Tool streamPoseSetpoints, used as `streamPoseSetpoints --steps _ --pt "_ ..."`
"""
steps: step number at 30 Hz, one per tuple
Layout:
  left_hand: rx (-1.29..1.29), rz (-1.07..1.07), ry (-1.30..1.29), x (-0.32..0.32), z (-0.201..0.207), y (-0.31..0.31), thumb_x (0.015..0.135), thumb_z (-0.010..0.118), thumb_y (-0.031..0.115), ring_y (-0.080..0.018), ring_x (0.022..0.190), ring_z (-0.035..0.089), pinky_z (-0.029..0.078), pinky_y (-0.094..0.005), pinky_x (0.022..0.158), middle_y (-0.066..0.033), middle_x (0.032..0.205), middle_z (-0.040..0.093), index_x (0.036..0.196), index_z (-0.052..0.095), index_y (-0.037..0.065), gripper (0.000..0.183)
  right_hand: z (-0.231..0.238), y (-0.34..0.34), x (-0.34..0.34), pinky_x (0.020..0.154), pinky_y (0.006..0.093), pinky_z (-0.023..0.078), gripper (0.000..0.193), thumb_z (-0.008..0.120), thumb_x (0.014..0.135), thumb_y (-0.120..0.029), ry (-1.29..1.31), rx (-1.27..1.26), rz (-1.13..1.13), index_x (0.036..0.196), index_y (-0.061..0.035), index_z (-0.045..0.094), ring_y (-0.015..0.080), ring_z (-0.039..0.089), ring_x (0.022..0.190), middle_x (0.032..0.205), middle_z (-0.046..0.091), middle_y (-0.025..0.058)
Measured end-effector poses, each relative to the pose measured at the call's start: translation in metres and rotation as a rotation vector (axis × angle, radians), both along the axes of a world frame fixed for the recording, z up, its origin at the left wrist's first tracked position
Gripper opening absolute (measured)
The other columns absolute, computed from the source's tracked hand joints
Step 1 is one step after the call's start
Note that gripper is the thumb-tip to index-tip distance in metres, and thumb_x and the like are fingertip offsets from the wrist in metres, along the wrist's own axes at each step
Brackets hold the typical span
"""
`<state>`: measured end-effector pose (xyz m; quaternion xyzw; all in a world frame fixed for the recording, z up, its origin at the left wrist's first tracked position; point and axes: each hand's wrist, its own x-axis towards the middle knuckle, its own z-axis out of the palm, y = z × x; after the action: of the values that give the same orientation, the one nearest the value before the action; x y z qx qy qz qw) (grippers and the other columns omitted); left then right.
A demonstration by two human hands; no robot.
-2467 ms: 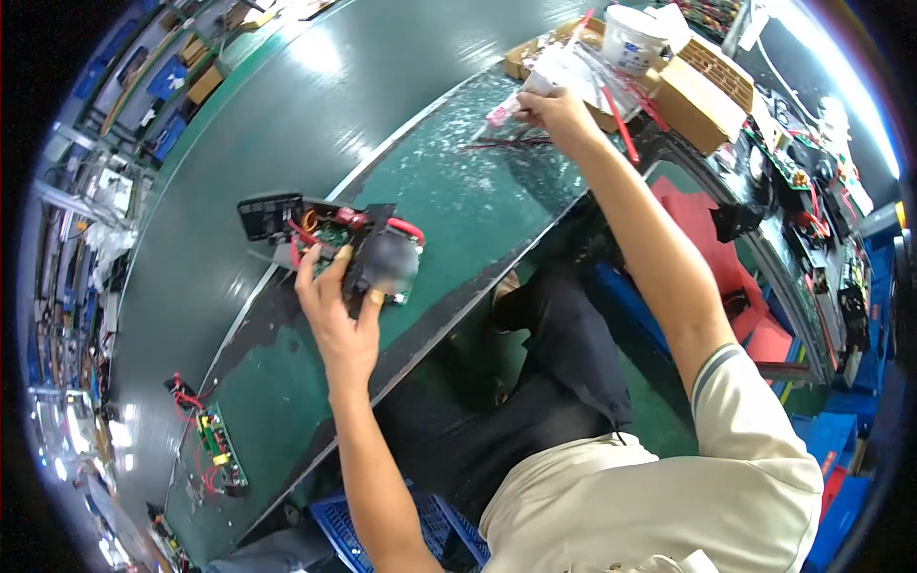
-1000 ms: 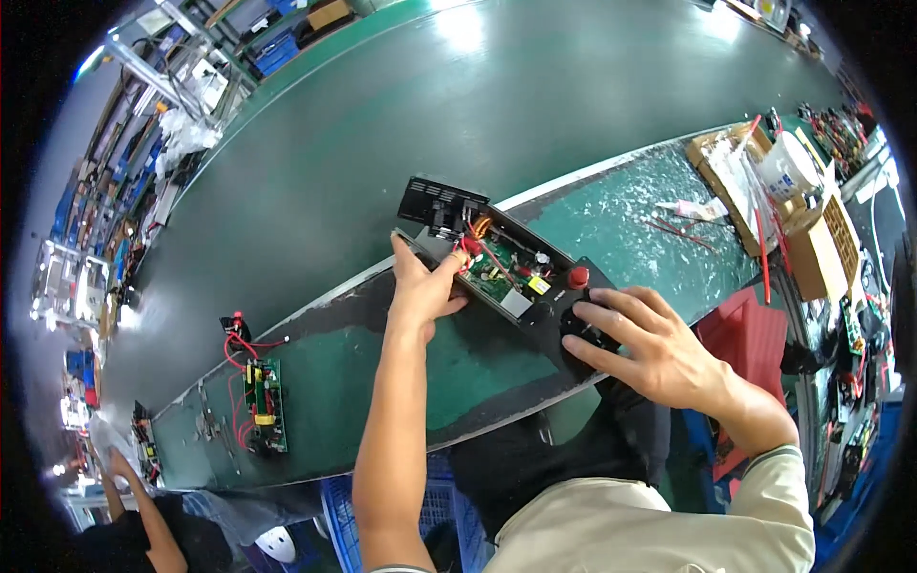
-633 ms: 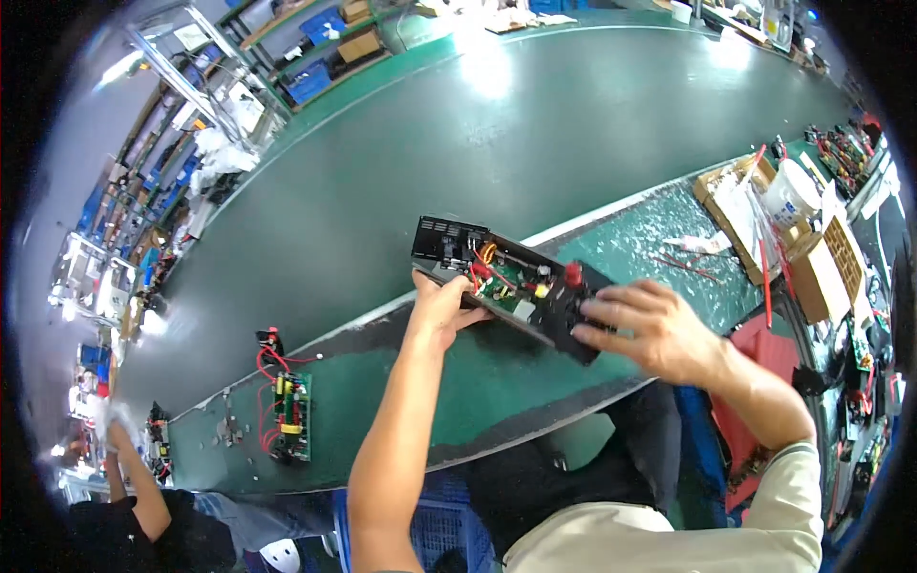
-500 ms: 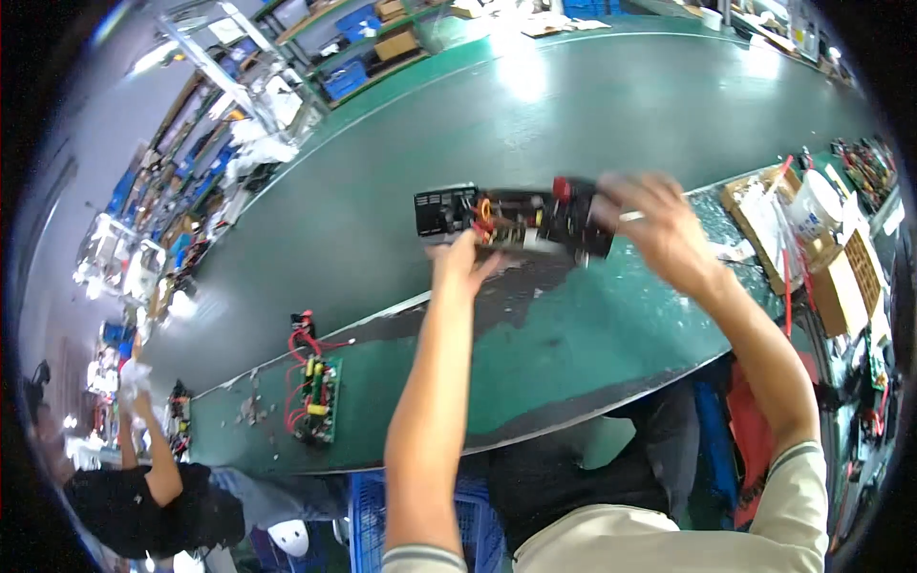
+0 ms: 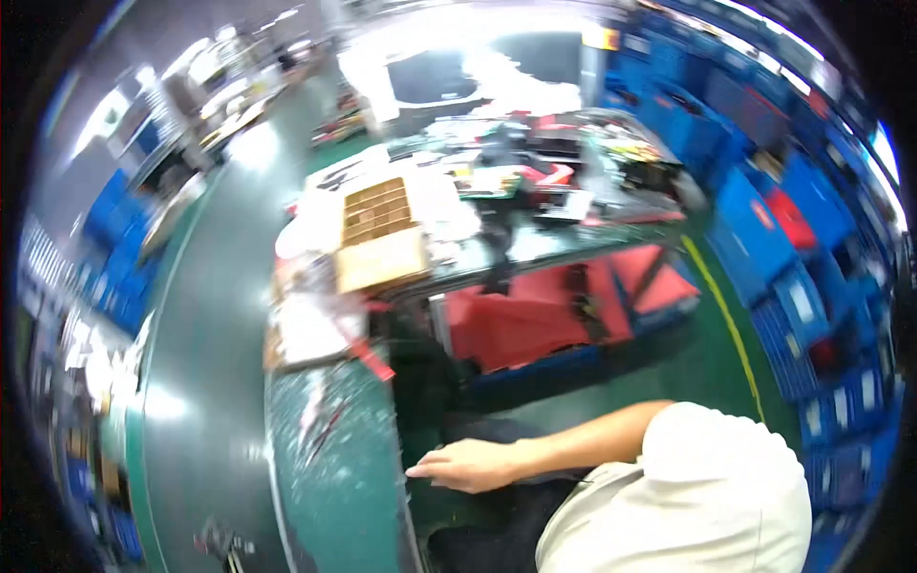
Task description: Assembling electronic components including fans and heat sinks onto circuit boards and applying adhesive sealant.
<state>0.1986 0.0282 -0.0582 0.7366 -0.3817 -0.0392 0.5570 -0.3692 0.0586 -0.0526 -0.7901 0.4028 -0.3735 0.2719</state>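
My right hand (image 5: 466, 465) hangs at the edge of the green bench (image 5: 349, 477), its fingers stretched out to the left with nothing visible in them. On that bench lie thin red and dark pieces (image 5: 320, 425), smeared by motion. My left hand is out of view. A blurred dark object (image 5: 222, 542) shows low at the left, on the grey-green belt (image 5: 210, 353); its kind cannot be made out.
Ahead, a divided cardboard box (image 5: 382, 263) stands among papers and parts on a crowded table. Red sheeting (image 5: 535, 315) covers things beneath it. Blue crates (image 5: 755, 229) are stacked at the right, past a yellow floor line (image 5: 731, 325).
The view has swung far to the right. The black housing with wires, earlier by both hands, is no longer recognisable, and my left hand has left view. My right hand is now away from it.
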Motion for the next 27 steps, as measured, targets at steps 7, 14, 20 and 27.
streamPoseSetpoints --steps 7,14,20,27 --pt "0.086 0.124 -0.784 -0.113 -0.002 -0.001 0.088 0.06 0.018 -0.0444 0.107 0.052 0.044 -0.0493 0.088 -0.0266 0.124 0.05 0.123 0.056 0.003 0.038 0.051 0.05 -0.214 0.076 0.0346 0.053 0.033 0.058 0.087 -0.003 -0.047 -0.002 -0.708 0.12 -0.0037 0.058 0.0243 0.066 0.085 0.092 0.067 0.0144" --pt "0.251 0.055 -0.816 -0.123 0.012 0.002 0.09 0.054 0.015 -0.0388 0.101 0.057 0.046 -0.0479 0.086 -0.0211 0.112 0.058 0.116 0.061 0.005 0.029 0.017 0.066 -0.279 0.068 0.0257 0.049 0.028 0.059 0.09 -0.006 -0.487 0.251 -0.926 0.118 -0.0011 0.059 0.0081 0.059 0.076 0.082 0.064 0.0032" --pt "0.375 0.093 -0.848 -0.146 0.016 0.002 0.092 0.05 0.012 -0.0362 0.097 0.06 0.048 -0.0447 0.085 -0.018 0.105 0.063 0.111 0.064 0.006 0.025 0.004 0.033 -0.275 0.072 0.0298 0.049 0.022 0.062 0.086 -0.005 -0.109 0.1 -0.751 0.108 -0.0013 0.065 0.0146 0.061 0.077 0.087 0.065 0.0079" --pt "0.266 -0.052 -1.008 -0.158 0.022 0.015 0.09 0.054 0.004 -0.0361 0.09 0.06 0.048 -0.0449 0.081 -0.0163 0.098 0.062 0.111 0.062 0.003 0.023 0.113 -0.054 -0.369 0.07 0.0274 0.052 0.016 0.061 0.092 -0.01 -0.348 0.124 -0.705 0.101 0.0017 0.067 0.0127 0.064 0.078 0.091 0.067 0.008"
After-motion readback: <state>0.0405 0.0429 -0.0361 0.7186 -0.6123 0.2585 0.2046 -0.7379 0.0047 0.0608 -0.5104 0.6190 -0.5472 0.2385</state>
